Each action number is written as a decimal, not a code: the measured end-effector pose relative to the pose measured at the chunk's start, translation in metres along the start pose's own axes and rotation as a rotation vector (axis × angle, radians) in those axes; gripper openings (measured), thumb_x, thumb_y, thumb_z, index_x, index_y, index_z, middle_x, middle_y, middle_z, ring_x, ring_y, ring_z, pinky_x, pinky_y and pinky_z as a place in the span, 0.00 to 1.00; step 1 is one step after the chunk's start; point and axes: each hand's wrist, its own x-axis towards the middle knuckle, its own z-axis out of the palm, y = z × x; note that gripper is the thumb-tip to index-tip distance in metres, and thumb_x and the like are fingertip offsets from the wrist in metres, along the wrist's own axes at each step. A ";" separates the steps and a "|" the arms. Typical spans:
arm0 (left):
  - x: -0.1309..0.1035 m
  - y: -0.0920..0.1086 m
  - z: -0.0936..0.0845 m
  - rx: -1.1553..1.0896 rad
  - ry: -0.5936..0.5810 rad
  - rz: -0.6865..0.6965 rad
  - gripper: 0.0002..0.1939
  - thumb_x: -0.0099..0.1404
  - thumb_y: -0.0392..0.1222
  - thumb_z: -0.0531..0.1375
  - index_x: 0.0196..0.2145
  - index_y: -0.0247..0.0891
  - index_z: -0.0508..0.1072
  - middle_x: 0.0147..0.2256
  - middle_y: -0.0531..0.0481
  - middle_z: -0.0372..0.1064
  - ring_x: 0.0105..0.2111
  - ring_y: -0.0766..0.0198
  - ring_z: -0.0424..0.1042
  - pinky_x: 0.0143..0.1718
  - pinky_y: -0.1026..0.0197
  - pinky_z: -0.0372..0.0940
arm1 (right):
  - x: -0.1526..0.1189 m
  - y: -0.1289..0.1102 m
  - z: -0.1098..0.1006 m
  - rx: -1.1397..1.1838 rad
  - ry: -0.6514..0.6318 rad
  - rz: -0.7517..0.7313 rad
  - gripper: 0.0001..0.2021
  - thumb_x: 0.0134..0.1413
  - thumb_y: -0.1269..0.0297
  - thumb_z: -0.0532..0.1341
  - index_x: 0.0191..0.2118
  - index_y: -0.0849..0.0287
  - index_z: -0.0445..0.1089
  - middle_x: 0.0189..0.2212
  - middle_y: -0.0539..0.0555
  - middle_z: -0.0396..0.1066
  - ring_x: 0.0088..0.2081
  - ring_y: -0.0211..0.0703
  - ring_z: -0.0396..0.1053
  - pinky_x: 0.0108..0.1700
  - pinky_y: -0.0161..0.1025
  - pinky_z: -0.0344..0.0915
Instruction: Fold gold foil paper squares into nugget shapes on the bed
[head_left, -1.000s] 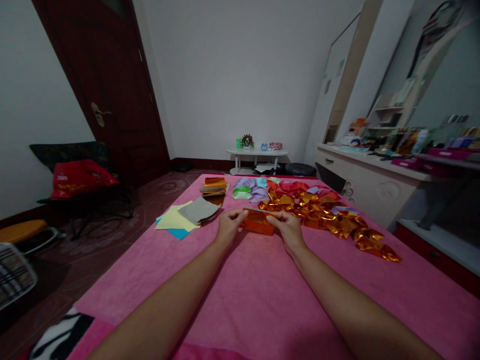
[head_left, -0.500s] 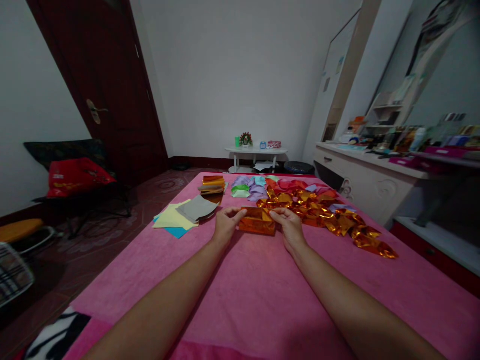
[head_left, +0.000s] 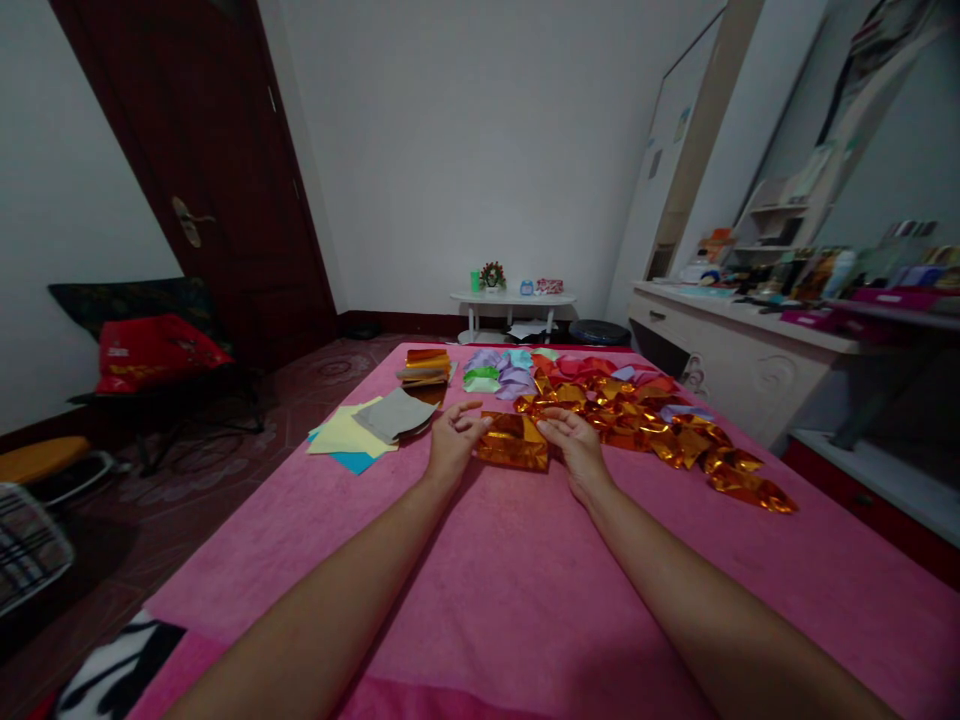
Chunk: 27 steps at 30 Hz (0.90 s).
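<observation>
"What are the hands doing in the head view?"

"The right hand (head_left: pixel 566 440) is curling nearly closed, and its thumb and finger are pinching the right end of the shiny orange foil (head_left: pixel 514 452). The left hand (head_left: pixel 450 445) is curling partly open at the other end, with one finger sticking up. Its thumb is touching the foil, but I can't tell if it is pinching."

"So where is the foil sitting?"

"Between both hands, over the pink cloth (head_left: pixel 480 590). Grey paper (head_left: pixel 396 414) is lying just left of the left hand, and a shiny heap (head_left: pixel 682 442) is lying past the right one."

"What could go wrong?"

"If one hand is pulling too hard, the foil could be tearing. If the left thumb is slipping, the creases could be going crooked."
</observation>
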 end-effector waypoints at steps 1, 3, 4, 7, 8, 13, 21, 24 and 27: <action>-0.001 0.001 0.000 -0.012 -0.004 -0.005 0.29 0.47 0.49 0.69 0.44 0.32 0.70 0.22 0.54 0.70 0.21 0.69 0.68 0.24 0.68 0.61 | 0.000 -0.001 0.001 -0.013 -0.044 0.013 0.24 0.32 0.56 0.72 0.39 0.58 0.71 0.31 0.52 0.77 0.30 0.42 0.73 0.33 0.38 0.67; -0.001 0.001 0.001 -0.033 -0.016 -0.006 0.28 0.47 0.48 0.69 0.44 0.32 0.70 0.21 0.55 0.69 0.21 0.70 0.68 0.25 0.68 0.61 | -0.001 -0.002 0.002 -0.062 -0.121 0.038 0.22 0.33 0.55 0.72 0.36 0.60 0.72 0.29 0.52 0.76 0.28 0.41 0.72 0.34 0.37 0.66; -0.001 0.002 0.001 -0.035 -0.025 -0.006 0.28 0.47 0.47 0.69 0.44 0.32 0.70 0.21 0.55 0.68 0.21 0.70 0.68 0.26 0.68 0.62 | -0.002 -0.002 0.003 -0.093 -0.145 0.046 0.19 0.33 0.55 0.72 0.33 0.61 0.73 0.27 0.52 0.76 0.27 0.40 0.71 0.33 0.36 0.65; 0.002 0.001 -0.001 0.006 -0.030 -0.037 0.28 0.46 0.44 0.68 0.44 0.31 0.69 0.20 0.55 0.68 0.20 0.69 0.68 0.24 0.67 0.62 | -0.002 -0.002 0.003 -0.204 -0.183 0.037 0.14 0.34 0.57 0.70 0.26 0.61 0.73 0.22 0.50 0.73 0.23 0.38 0.68 0.28 0.35 0.62; 0.003 0.000 -0.002 0.035 -0.027 -0.053 0.27 0.45 0.43 0.68 0.44 0.31 0.70 0.19 0.55 0.68 0.19 0.69 0.67 0.23 0.68 0.61 | -0.002 -0.001 0.003 -0.256 -0.189 0.022 0.12 0.35 0.58 0.69 0.25 0.61 0.73 0.21 0.50 0.73 0.22 0.38 0.67 0.28 0.35 0.61; 0.008 -0.008 -0.010 0.370 -0.031 -0.044 0.17 0.46 0.38 0.65 0.36 0.33 0.72 0.16 0.56 0.66 0.15 0.70 0.63 0.19 0.68 0.54 | -0.002 0.005 0.005 -0.721 -0.173 -0.182 0.03 0.38 0.67 0.63 0.20 0.60 0.71 0.16 0.49 0.69 0.20 0.38 0.63 0.24 0.34 0.55; 0.003 -0.005 -0.016 0.973 -0.116 0.162 0.09 0.51 0.39 0.64 0.33 0.40 0.76 0.26 0.51 0.70 0.26 0.65 0.66 0.29 0.65 0.55 | -0.004 0.006 0.007 -1.170 -0.140 -0.262 0.03 0.41 0.68 0.62 0.24 0.56 0.74 0.21 0.50 0.71 0.24 0.39 0.66 0.25 0.33 0.55; -0.001 0.003 -0.012 1.177 -0.141 0.306 0.08 0.54 0.38 0.63 0.34 0.40 0.77 0.34 0.47 0.70 0.35 0.60 0.67 0.35 0.62 0.58 | -0.006 0.003 0.009 -1.247 -0.121 -0.257 0.03 0.42 0.68 0.62 0.26 0.55 0.74 0.23 0.50 0.72 0.25 0.40 0.67 0.25 0.34 0.54; -0.003 0.007 -0.006 1.261 -0.249 0.442 0.08 0.57 0.35 0.59 0.33 0.38 0.78 0.36 0.44 0.69 0.38 0.58 0.67 0.38 0.60 0.58 | -0.007 0.003 0.011 -1.291 -0.110 -0.255 0.04 0.43 0.68 0.62 0.26 0.55 0.74 0.24 0.51 0.73 0.27 0.41 0.68 0.26 0.34 0.53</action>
